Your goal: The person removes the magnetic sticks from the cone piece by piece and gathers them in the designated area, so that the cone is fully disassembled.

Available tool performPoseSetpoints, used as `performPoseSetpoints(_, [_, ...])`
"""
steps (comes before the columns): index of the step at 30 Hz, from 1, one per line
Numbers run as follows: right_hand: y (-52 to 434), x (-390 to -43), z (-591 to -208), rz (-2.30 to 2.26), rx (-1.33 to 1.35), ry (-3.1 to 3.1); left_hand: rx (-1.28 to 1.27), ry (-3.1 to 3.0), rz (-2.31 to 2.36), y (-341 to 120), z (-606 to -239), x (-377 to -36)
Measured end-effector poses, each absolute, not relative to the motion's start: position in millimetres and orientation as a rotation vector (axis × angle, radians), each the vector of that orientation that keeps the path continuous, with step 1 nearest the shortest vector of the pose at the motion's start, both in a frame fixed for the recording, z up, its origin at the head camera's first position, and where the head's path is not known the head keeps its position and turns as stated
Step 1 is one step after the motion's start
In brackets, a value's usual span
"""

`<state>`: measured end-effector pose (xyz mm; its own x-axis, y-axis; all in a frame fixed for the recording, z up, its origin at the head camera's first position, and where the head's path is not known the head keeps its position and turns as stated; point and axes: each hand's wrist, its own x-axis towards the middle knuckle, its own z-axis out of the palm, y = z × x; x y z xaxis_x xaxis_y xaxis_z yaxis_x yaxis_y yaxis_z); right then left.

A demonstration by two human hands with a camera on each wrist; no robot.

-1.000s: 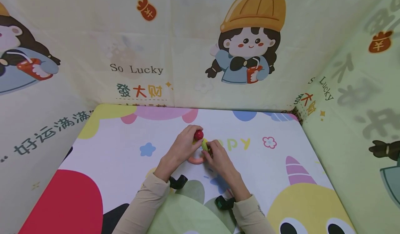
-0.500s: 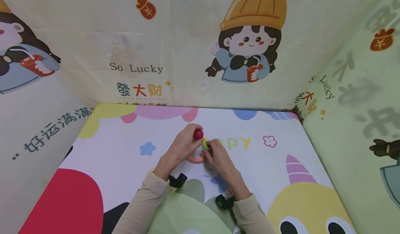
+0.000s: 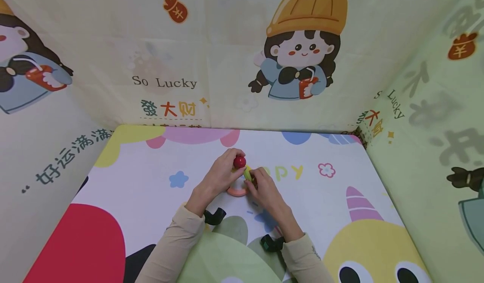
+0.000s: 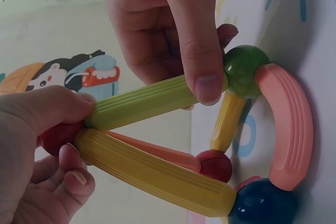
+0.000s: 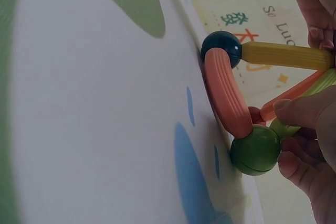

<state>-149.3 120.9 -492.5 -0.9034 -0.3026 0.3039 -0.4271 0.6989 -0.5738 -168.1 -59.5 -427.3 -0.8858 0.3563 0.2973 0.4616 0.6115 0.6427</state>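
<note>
Mid-assembly of a magnetic rod-and-ball frame (image 4: 210,145) at mat (image 3: 143,199) centre. My left hand (image 4: 37,145) pinches the red apex ball (image 3: 239,162); my right hand (image 4: 173,30) grips the green rod (image 4: 142,100). Next, I judge, seat its end squarely on the green ball (image 4: 245,70).

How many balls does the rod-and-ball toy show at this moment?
4: a red ball at the top in the left hand, a green ball by the right hand, a dark blue ball and a smaller red ball near the mat. More may be hidden.
</note>
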Motion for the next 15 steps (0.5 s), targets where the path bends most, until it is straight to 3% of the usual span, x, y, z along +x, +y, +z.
performPoseSetpoints(15, [119.5,-151.7,-493.6,0.986,0.587,-2.713,-0.725,-2.677,-1.18,-61.8,-429.7,-175.8])
